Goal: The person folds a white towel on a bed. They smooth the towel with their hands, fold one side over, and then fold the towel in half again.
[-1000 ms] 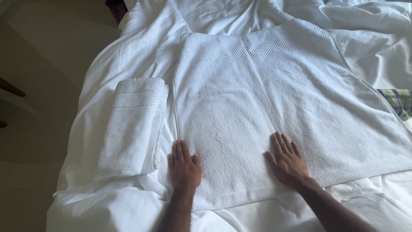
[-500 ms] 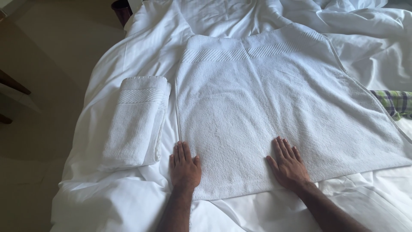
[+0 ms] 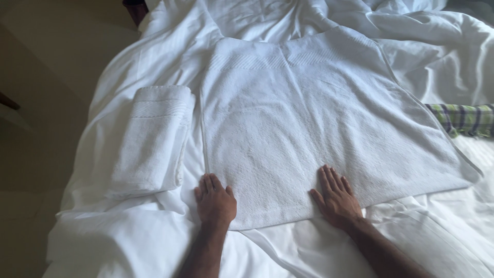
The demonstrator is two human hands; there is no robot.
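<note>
A large white towel lies spread flat on a bed with white sheets. My left hand rests palm down at the towel's near left corner, fingers apart. Near the middle of the towel's near edge lies my right hand, flat on the cloth with fingers spread. Neither hand grips anything. To the left of the spread towel lies a second white towel, folded into a long thick pad.
Rumpled white bedding is heaped at the far end of the bed. A green plaid cloth shows at the right edge. The bed's left edge drops to a dim beige floor.
Both hands have slid slightly toward me along the towel's near edge, staying flat. The view has shifted a little; the towels lie as before.
</note>
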